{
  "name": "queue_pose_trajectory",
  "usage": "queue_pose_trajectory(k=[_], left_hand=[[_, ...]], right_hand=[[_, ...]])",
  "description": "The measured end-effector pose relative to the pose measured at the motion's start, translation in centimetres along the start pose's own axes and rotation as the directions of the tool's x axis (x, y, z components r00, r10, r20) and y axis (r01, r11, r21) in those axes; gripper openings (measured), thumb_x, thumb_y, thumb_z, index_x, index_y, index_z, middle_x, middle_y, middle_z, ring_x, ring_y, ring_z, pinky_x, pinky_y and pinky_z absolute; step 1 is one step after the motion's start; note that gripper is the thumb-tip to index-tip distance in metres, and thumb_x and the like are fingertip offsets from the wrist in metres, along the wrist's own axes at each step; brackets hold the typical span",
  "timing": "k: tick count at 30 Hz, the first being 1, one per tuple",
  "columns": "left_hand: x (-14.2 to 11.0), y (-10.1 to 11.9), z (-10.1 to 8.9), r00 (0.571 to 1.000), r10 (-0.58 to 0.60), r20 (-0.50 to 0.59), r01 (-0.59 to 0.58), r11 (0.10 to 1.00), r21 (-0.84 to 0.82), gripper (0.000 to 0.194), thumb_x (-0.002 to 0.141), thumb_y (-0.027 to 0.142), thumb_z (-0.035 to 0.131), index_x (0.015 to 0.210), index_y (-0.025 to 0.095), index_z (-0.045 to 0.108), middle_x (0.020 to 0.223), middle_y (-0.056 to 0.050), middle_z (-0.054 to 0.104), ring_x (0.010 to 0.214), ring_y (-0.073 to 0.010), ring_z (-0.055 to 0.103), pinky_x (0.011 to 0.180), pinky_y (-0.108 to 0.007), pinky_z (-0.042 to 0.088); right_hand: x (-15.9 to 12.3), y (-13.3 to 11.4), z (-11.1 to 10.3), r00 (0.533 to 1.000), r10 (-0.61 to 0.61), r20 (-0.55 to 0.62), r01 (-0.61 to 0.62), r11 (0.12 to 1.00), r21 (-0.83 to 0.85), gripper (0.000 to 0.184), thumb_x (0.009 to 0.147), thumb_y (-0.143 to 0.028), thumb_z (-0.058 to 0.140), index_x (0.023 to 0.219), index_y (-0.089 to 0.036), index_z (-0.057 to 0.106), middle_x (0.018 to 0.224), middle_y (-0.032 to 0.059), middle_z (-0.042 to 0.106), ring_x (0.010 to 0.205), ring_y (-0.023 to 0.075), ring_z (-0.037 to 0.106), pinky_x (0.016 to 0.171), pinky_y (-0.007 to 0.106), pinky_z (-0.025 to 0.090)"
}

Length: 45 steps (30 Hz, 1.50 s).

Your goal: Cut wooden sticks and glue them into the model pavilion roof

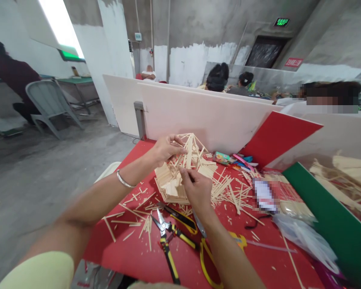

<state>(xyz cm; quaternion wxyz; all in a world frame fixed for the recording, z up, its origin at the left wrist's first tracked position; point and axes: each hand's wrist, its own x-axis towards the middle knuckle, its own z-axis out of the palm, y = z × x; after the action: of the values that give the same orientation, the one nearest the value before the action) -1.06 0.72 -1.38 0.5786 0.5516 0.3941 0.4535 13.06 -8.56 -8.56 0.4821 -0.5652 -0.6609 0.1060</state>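
Note:
A model built of thin wooden sticks [190,154] rises to a peaked open frame over a wider slatted base [171,192] on the red table. My left hand [167,150] reaches in from the left, thumb and fingers closed on the upper frame of the model. Lower and to the right, my right hand [197,188] pinches a small wooden stick at the model's front; the fingertips partly hide it. Black-and-yellow cutters [165,233] lie with blades apart in front of the model. Beside them rests a yellow utility knife [180,218], near yellow-handled scissors [207,261] half under my right forearm.
Loose sticks [231,194] and offcuts litter the red table [117,257]. White panels [180,112] stand along its back. At right are a plastic bag [303,237], a green board [327,224] and a phone-like blurred item [264,195]. Other people sit beyond the panels and at far left.

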Motion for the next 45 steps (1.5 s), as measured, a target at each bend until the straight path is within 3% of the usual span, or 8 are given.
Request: queue_pose_trajectory(k=[5, 15, 24, 33, 45], left_hand=[[0.0, 0.0, 0.0, 1.000, -0.004, -0.013, 0.004, 1.000, -0.014, 0.041, 0.058, 0.016, 0.088, 0.083, 0.017, 0.056, 0.053, 0.007, 0.057, 0.033, -0.0017, 0.040, 0.037, -0.019, 0.018], [-0.1, 0.0, 0.1, 1.000, -0.011, -0.011, 0.011, 1.000, 0.023, 0.035, 0.064, 0.015, 0.085, 0.088, 0.017, 0.059, 0.056, 0.006, 0.057, 0.035, -0.0021, 0.038, 0.038, -0.020, 0.019], [-0.6, 0.4, 0.6, 0.999, -0.022, -0.041, 0.024, 0.998, 0.052, 0.031, 0.066, 0.013, 0.083, 0.085, 0.017, 0.059, 0.056, 0.005, 0.057, 0.036, -0.0019, 0.036, 0.040, -0.022, 0.017], [-0.2, -0.3, 0.1, 1.000, -0.002, 0.003, 0.002, 1.000, 0.024, 0.034, 0.064, 0.017, 0.085, 0.088, 0.017, 0.061, 0.058, 0.005, 0.059, 0.036, -0.0018, 0.039, 0.039, -0.021, 0.018], [-0.1, -0.7, -0.1, 1.000, -0.004, 0.011, 0.004, 1.000, -0.011, 0.039, 0.060, 0.022, 0.088, 0.089, 0.017, 0.061, 0.057, 0.005, 0.058, 0.037, -0.0026, 0.041, 0.038, -0.020, 0.019]], right_hand=[[-0.1, 0.3, -0.3, 0.976, -0.157, -0.154, 0.128, 0.974, -0.186, 0.031, 0.090, -0.049, 0.059, 0.086, -0.020, 0.068, 0.066, 0.0005, 0.064, 0.059, 0.0119, 0.055, 0.061, 0.024, 0.034], [0.3, 0.9, -0.5, 0.896, -0.374, -0.239, 0.302, 0.909, -0.288, 0.020, 0.090, -0.040, 0.063, 0.092, -0.020, 0.064, 0.071, -0.0020, 0.065, 0.059, 0.0085, 0.055, 0.059, 0.022, 0.035], [0.4, 1.1, -0.6, 0.893, -0.378, -0.242, 0.304, 0.906, -0.295, 0.021, 0.091, -0.040, 0.062, 0.091, -0.019, 0.065, 0.070, -0.0026, 0.064, 0.058, 0.0084, 0.055, 0.058, 0.022, 0.036], [0.4, 1.0, -0.6, 0.890, -0.379, -0.252, 0.309, 0.910, -0.276, 0.022, 0.089, -0.041, 0.065, 0.092, -0.019, 0.065, 0.066, -0.0036, 0.062, 0.057, 0.0086, 0.054, 0.058, 0.022, 0.036], [0.1, 1.1, -0.7, 0.861, -0.483, -0.157, 0.424, 0.854, -0.302, 0.015, 0.092, -0.027, 0.061, 0.105, -0.023, 0.069, 0.086, 0.0025, 0.071, 0.075, 0.0120, 0.063, 0.070, 0.023, 0.042]])
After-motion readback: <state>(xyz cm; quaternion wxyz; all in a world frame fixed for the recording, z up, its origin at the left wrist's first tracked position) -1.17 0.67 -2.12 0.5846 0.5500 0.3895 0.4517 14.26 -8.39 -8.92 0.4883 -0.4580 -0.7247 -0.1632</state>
